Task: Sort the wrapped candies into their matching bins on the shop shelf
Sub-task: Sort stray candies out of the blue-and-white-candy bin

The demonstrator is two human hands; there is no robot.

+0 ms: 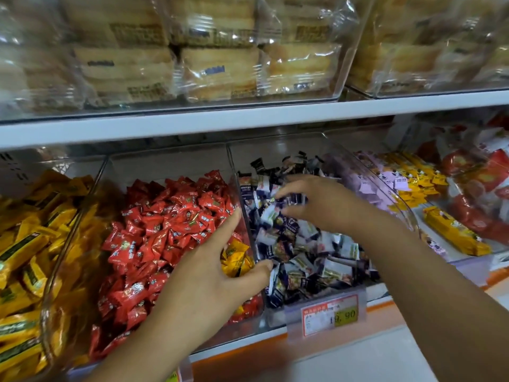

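Over the red candy bin [165, 164], left hand [209, 282] grips yellow candies [237, 261]; right hand [322, 205] pinches dark candies [292, 201] alongside.

Two hands (left hand [209, 277], right hand [319, 202]); three bins [165, 164] at left and centre; two yellow candies [235, 256]; one price tag [330, 312].

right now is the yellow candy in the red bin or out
In it: the yellow candy sits among the red candies, between the left hand's thumb and fingers.
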